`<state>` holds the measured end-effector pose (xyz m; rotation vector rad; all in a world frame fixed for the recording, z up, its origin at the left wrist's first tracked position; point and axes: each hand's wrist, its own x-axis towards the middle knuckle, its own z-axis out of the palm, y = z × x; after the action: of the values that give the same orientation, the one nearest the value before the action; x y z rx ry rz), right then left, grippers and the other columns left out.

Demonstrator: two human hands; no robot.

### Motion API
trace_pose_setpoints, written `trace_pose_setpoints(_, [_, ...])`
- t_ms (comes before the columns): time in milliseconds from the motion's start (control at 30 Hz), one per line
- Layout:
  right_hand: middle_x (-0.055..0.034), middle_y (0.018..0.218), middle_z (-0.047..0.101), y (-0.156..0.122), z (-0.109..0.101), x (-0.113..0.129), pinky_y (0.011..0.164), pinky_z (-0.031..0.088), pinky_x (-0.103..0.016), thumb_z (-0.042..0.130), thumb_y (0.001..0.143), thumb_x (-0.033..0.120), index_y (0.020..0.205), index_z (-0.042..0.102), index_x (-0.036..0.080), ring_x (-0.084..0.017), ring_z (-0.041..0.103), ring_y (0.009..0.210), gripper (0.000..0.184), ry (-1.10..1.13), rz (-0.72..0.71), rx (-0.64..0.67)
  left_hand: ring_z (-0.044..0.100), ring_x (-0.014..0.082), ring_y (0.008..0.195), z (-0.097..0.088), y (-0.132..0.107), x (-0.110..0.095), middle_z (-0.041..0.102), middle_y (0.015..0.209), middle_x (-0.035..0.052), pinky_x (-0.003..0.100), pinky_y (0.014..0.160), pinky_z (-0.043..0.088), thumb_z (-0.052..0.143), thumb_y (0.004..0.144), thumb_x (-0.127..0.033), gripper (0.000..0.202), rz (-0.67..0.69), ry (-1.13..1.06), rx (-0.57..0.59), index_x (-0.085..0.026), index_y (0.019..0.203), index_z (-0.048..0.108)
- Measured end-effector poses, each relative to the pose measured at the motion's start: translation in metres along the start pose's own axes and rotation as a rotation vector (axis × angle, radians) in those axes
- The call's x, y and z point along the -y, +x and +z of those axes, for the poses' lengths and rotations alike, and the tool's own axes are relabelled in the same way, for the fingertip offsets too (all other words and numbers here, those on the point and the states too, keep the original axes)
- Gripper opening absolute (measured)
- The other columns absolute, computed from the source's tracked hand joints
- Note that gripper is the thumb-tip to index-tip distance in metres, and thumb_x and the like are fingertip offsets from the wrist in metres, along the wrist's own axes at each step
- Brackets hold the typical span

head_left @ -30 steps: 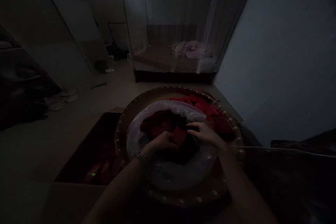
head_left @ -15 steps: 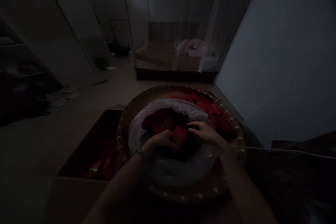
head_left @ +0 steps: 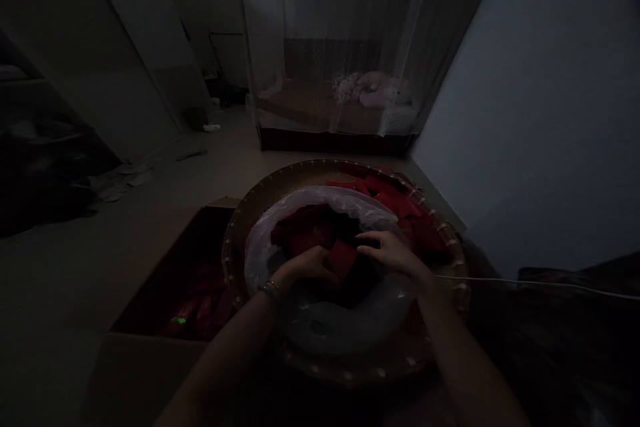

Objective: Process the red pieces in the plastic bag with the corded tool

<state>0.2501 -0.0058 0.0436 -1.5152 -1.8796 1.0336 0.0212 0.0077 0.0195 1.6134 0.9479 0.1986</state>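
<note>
In dim light, a flat red rectangular piece, its kind too dark to make out, is gripped at its lower left edge by my left hand. My right hand hovers just right of that piece, fingers stretched out and a little apart, with nothing visible in them. Both hands are over the mouth of a whitish plastic bag, whose rim is rolled outward. More dark red pieces lie inside it. The bag rests in a round woven bamboo tray, and loose red pieces are spread on the tray's far right.
An open cardboard box with shiny red packages stands at the left, against the tray. A white cord runs off to the right. Behind are a netted bed and a pale wall at the right.
The red piece in my left hand has tilted slightly and shows more of its face. Both hands have stayed nearly in place.
</note>
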Motion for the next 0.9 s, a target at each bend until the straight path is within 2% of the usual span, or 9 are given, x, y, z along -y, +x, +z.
trace_pose_setpoints(100, [-0.0065,0.105,0.067,0.001,0.001,-0.001,0.081,0.049,-0.033,0.062,0.074,0.033,0.104,0.067,0.017,-0.024,0.062,0.095,0.035,-0.013,-0.015,-0.047,0.057,0.0113,0.055,0.0,0.0,0.0,0.066,0.066,0.0018,0.018,0.05,0.041,0.072,0.058,-0.016,0.019,0.002,-0.026,0.017,-0.009,0.074,0.066])
trace_pose_setpoints(300, [-0.0062,0.099,0.068,0.001,0.0,-0.001,0.072,0.05,-0.031,0.062,0.074,0.038,0.105,0.066,0.015,-0.023,0.063,0.085,0.039,-0.02,0.031,-0.029,0.059,0.0121,0.057,0.001,0.002,0.003,0.067,0.067,0.0024,0.019,0.051,0.045,0.073,0.055,-0.013,0.024,-0.007,-0.118,0.038,-0.009,0.078,0.066])
trace_pose_setpoints(500, [-0.0076,0.104,0.066,0.003,-0.005,-0.009,0.078,0.049,-0.033,0.061,0.076,0.04,0.109,0.065,0.016,-0.024,0.061,0.094,0.041,0.023,0.036,-0.062,0.062,0.0138,0.058,-0.006,0.003,0.011,0.068,0.068,0.004,0.019,0.05,0.045,0.072,0.057,-0.015,0.022,-0.007,-0.076,0.046,-0.009,0.077,0.067])
trace_pose_setpoints(567, [-0.0078,0.104,0.066,0.003,-0.008,-0.013,0.079,0.049,-0.033,0.062,0.076,0.04,0.111,0.063,0.016,-0.024,0.061,0.094,0.043,0.012,0.049,-0.073,0.061,0.0131,0.055,-0.01,0.006,0.014,0.067,0.066,0.0038,0.019,0.049,0.045,0.071,0.057,-0.014,0.021,-0.012,-0.097,-0.018,-0.008,0.076,0.066])
trace_pose_setpoints(667, [-0.0073,0.105,0.066,0.0,-0.009,-0.019,0.078,0.049,-0.033,0.066,0.071,0.037,0.111,0.062,0.016,-0.024,0.062,0.092,0.046,-0.074,0.046,0.031,0.059,0.0113,0.053,-0.014,0.009,0.015,0.065,0.063,0.0029,0.019,0.05,0.047,0.072,0.057,-0.013,0.023,0.013,-0.226,-0.182,-0.008,0.078,0.063])
trace_pose_setpoints(733, [-0.0084,0.106,0.065,-0.001,-0.007,-0.019,0.079,0.049,-0.034,0.071,0.066,0.034,0.11,0.063,0.015,-0.026,0.061,0.094,0.048,-0.183,0.038,0.088,0.059,0.0112,0.053,-0.016,0.009,0.014,0.065,0.064,0.0028,0.02,0.052,0.048,0.072,0.058,-0.014,0.027,0.036,-0.302,-0.225,-0.007,0.082,0.062])
trace_pose_setpoints(833, [-0.009,0.109,0.064,0.0,-0.001,-0.012,0.084,0.047,-0.034,0.066,0.072,0.037,0.108,0.064,0.017,-0.027,0.06,0.098,0.042,-0.235,0.02,0.029,0.061,0.0121,0.055,-0.014,0.008,0.012,0.066,0.066,0.0033,0.021,0.054,0.05,0.073,0.06,-0.017,0.029,0.051,-0.29,-0.141,-0.007,0.084,0.063])
trace_pose_setpoints(900, [-0.0075,0.109,0.064,0.002,0.004,-0.004,0.084,0.046,-0.033,0.051,0.084,0.044,0.11,0.062,0.018,-0.024,0.06,0.098,0.038,-0.163,-0.012,-0.078,0.061,0.0126,0.056,-0.01,0.006,0.012,0.066,0.068,0.0035,0.02,0.053,0.049,0.074,0.059,-0.019,0.029,0.047,-0.217,-0.015,-0.008,0.083,0.064])
